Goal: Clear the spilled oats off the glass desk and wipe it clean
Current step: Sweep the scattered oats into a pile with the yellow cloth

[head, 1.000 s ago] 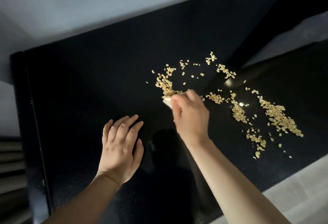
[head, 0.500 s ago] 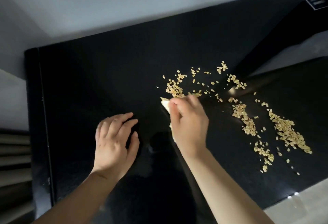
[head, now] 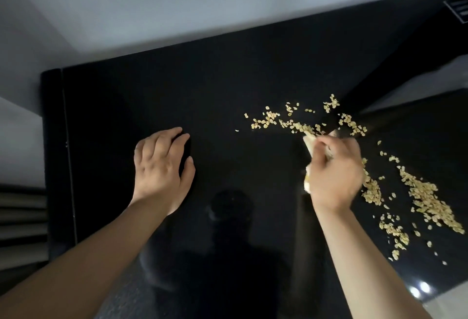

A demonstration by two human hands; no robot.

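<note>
Pale oats point(head: 425, 199) lie scattered over the right half of the black glass desk point(head: 157, 96), in a curved band at the far side and thicker heaps to the right. My right hand point(head: 334, 174) grips a crumpled pale cloth point(head: 310, 141), pressed to the glass at the near end of the far band of oats point(head: 291, 122). Most of the cloth is hidden under the fingers. My left hand point(head: 162, 167) rests flat on the desk to the left, fingers relaxed, holding nothing.
The desk's left edge point(head: 50, 141) drops to a slatted surface point(head: 22, 217). A white wall point(head: 202, 2) runs behind the desk. A dark upright panel point(head: 415, 48) stands at the far right. My reflection shows in the glass near me.
My right hand has swept the cloth to the right along the far band of oats, dragging flakes with it. My left hand has stayed on the glass.
</note>
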